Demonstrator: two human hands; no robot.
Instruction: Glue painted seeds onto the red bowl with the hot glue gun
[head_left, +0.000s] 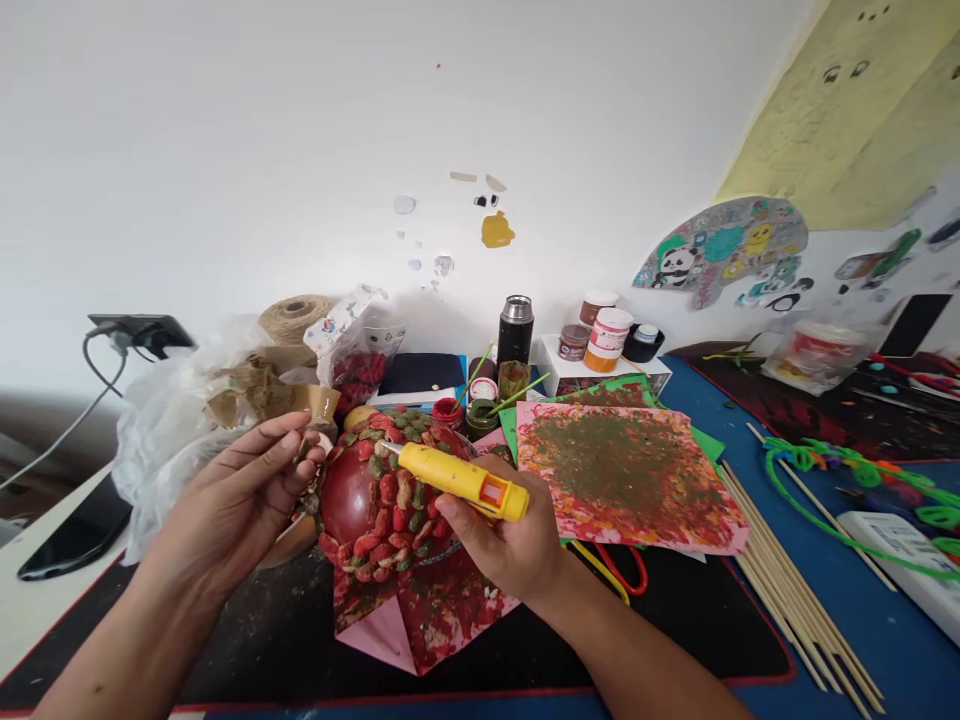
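My right hand [517, 530] grips a yellow glue gun [457, 478], its metal nozzle pointing left over a dark red balloon [349, 505]. Red, green and tan peanut shells [401, 490] cover much of the balloon, while its left front shows bare and shiny. Beside the balloon's left edge, my left hand [255, 475] has its fingers curled in a pinch. Whatever is between those fingertips is too small to make out. Beneath the balloon lies a paint-smeared pink sheet [375, 635] on a black mat [255, 640].
Open paint jars [480, 415] stand behind the balloon, near a black thermos [516, 330]. A painted pink sheet [622, 475] lies right, beside wooden sticks [799, 590] and red-handled scissors [634, 572]. Plastic bags [180, 420] and a twine roll [296, 318] sit left.
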